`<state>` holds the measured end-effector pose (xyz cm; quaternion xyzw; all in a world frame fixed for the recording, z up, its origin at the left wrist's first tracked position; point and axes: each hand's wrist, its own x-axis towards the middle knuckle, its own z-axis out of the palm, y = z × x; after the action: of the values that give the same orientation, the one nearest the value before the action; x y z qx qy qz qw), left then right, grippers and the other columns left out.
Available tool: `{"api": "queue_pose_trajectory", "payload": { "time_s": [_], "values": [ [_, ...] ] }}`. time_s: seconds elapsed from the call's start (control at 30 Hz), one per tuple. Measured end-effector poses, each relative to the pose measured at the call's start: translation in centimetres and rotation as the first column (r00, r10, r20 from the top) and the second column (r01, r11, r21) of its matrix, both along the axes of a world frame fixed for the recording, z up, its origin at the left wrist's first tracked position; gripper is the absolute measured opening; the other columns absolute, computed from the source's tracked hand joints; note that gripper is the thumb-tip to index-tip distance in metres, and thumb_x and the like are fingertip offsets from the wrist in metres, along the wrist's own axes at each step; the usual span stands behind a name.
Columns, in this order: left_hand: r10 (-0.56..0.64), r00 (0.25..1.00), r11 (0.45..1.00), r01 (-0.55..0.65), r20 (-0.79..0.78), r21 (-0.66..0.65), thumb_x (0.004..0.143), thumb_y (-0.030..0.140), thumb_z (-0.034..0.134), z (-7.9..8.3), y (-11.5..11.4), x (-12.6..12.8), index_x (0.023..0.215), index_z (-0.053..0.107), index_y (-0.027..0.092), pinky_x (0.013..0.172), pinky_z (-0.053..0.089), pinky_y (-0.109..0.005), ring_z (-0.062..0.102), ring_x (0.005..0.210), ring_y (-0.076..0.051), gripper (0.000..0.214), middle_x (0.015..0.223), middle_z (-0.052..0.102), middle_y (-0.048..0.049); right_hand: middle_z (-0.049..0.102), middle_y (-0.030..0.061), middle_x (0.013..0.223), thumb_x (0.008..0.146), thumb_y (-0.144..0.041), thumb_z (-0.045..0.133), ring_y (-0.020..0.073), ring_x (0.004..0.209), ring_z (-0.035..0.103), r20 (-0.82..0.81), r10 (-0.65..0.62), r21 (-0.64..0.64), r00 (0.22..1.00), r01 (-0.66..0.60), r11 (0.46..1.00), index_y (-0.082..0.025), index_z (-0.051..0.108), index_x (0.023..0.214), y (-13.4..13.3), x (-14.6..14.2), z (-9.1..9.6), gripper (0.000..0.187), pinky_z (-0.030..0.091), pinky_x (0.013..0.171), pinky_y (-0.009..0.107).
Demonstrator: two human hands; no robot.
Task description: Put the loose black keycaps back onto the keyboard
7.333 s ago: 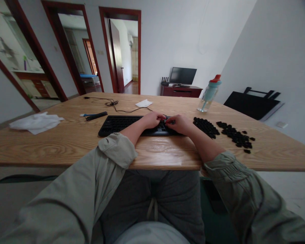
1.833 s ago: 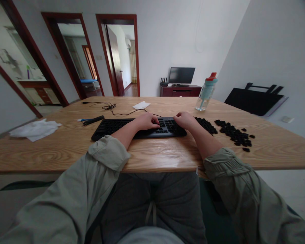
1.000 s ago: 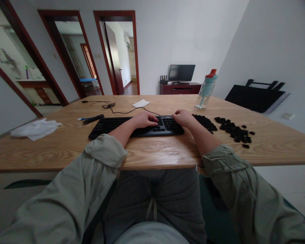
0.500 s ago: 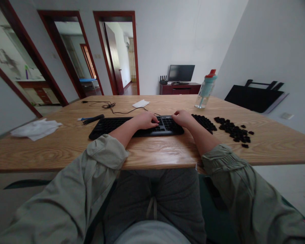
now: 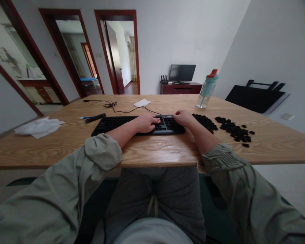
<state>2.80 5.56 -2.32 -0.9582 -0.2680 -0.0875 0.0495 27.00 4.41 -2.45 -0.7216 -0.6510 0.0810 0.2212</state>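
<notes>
A black keyboard lies on the wooden table in front of me, many of its key places looking bare of caps. My left hand rests over its middle right part, fingers stretched toward the navigation key area. At the keyboard's back right edge, my right hand has its fingers curled round the rim near the number pad; its fingertips are partly hidden. Just right of that hand lies a heap of black keycaps. A second, looser spread of keycaps is farther right.
A clear bottle with a red lid stands at the back right. Crumpled white tissue, a dark brush-like tool and a coiled cable lie on the left. Another tissue sits behind the keyboard on the table.
My left hand has shifted slightly, its fingers now flatter over the keys. My right hand keeps its place at the keyboard's back edge. The whole view has moved a little.
</notes>
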Motion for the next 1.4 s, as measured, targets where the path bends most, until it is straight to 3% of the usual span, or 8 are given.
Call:
{"api": "queue_pose_trajectory", "payload": {
  "time_s": [0.4, 0.77, 0.93, 1.03, 1.1, 1.17, 1.4],
  "values": [
    [-0.026, 1.000, 0.997, 0.025, 0.003, 0.066, 0.089, 0.015, 0.047, -0.1, -0.4, 0.4, 0.128, 0.068, 0.017, 0.115, 0.037, -0.033, 0.055, 0.131, -0.022, 0.044, 0.136, 0.064, -0.0105, 0.076, 0.0150, 0.103, 0.090, -0.032, 0.049, 0.0230, 0.089, 0.069, 0.014, -0.003, -0.002, 1.000, 0.003, 1.000, -0.011, 0.075, 0.106, -0.2, 0.0, -0.2, 0.037, 0.048, 0.076, 0.026],
    [-0.031, 0.999, 0.994, 0.033, -0.015, 0.104, 0.093, 0.018, 0.043, -0.4, -0.7, 0.7, 0.121, 0.071, 0.018, 0.115, 0.035, -0.037, 0.054, 0.130, -0.023, 0.040, 0.131, 0.066, -0.0103, 0.073, 0.0187, 0.111, 0.092, -0.025, 0.043, 0.0251, 0.096, 0.067, 0.029, 0.004, -0.004, 1.000, -0.003, 1.000, -0.007, 0.074, 0.106, -0.5, -0.2, 0.1, 0.038, 0.046, 0.078, 0.027],
    [-0.004, 1.000, 0.998, 0.003, 0.012, 0.062, 0.089, 0.015, 0.046, 0.1, -0.8, 0.1, 0.128, 0.067, 0.018, 0.119, 0.033, -0.039, 0.047, 0.138, -0.023, 0.045, 0.137, 0.063, -0.0085, 0.074, 0.0173, 0.109, 0.090, -0.024, 0.045, 0.0251, 0.098, 0.067, 0.040, 0.007, 0.033, 0.999, -0.008, 0.999, -0.009, 0.074, 0.108, -0.8, -0.2, 0.4, 0.037, 0.047, 0.084, 0.029],
    [0.045, 0.987, 0.999, -0.047, 0.157, 0.014, 0.088, 0.014, 0.044, 0.7, -0.3, -1.0, 0.134, 0.063, 0.016, 0.117, 0.036, -0.034, 0.051, 0.135, -0.021, 0.050, 0.139, 0.062, -0.0080, 0.073, 0.0110, 0.115, 0.086, -0.024, 0.053, 0.0222, 0.107, 0.065, 0.072, 0.153, 0.171, 0.986, -0.164, 0.972, -0.016, 0.075, 0.106, -1.4, -0.8, 0.4, 0.031, 0.045, 0.094, 0.028],
    [0.085, 0.964, 0.996, -0.089, 0.254, 0.004, 0.087, 0.014, 0.043, 1.2, 0.2, -2.1, 0.133, 0.064, 0.017, 0.117, 0.037, -0.033, 0.053, 0.132, -0.020, 0.050, 0.136, 0.064, -0.0061, 0.072, 0.0073, 0.120, 0.084, -0.021, 0.056, 0.0196, 0.111, 0.063, 0.121, 0.335, 0.228, 0.935, -0.354, 0.907, -0.019, 0.076, 0.103, -1.9, -1.5, 0.3, 0.028, 0.043, 0.101, 0.026],
    [0.140, 0.934, 0.989, -0.145, 0.330, -0.008, 0.086, 0.014, 0.044, 1.6, 0.6, -3.2, 0.128, 0.068, 0.018, 0.115, 0.039, -0.032, 0.057, 0.128, -0.020, 0.049, 0.131, 0.067, -0.0047, 0.072, 0.0058, 0.121, 0.082, -0.018, 0.057, 0.0188, 0.111, 0.064, 0.160, 0.458, 0.203, 0.874, -0.484, 0.852, -0.020, 0.077, 0.104, -2.4, -2.3, 0.1, 0.029, 0.043, 0.103, 0.027],
    [0.268, 0.840, 0.959, -0.279, 0.471, -0.047, 0.084, 0.017, 0.048, 3.6, 0.6, -6.3, 0.122, 0.072, 0.017, 0.107, 0.046, -0.032, 0.064, 0.117, -0.023, 0.044, 0.124, 0.071, -0.0063, 0.072, 0.0054, 0.123, 0.084, -0.020, 0.057, 0.0212, 0.113, 0.064, 0.232, 0.535, 0.182, 0.813, -0.576, 0.797, -0.022, 0.077, 0.112, -3.3, -3.5, 0.3, 0.034, 0.042, 0.108, 0.035]
  ]
}}
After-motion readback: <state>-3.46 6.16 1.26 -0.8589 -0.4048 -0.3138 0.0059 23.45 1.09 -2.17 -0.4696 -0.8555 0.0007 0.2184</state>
